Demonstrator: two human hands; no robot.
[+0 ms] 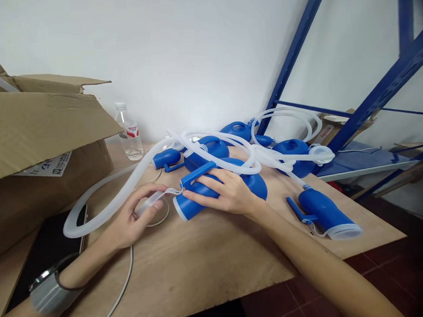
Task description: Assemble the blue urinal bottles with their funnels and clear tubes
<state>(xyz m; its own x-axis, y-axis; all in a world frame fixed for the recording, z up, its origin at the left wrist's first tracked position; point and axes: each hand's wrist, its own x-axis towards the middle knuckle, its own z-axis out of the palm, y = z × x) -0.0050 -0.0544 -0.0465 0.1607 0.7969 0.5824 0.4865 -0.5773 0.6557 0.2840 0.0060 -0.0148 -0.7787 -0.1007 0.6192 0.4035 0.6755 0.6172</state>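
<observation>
Between the thumb and fingers of my left hand (133, 218) is a translucent plastic cap (150, 202). A thin strap joins it to a blue cup-like urinal head (189, 207) with a white rim and a straight handle (198, 174). My right hand (227, 190) grips this blue urinal head, its fingers lying over the body and by the handle. Behind that hand stands a blue jug-like container (256, 184), partly hidden. A ribbed white hose (128, 185) loops over the containers. Another blue urinal head (328, 212) lies at the right with its cap strap hanging.
A cardboard box (38, 133) with raised flaps stands at the left, a water bottle (129, 134) behind it. A black flat device (43, 254) lies under my left arm, near a thin white cable (127, 274). A blue metal rack (298, 47) rises at the right.
</observation>
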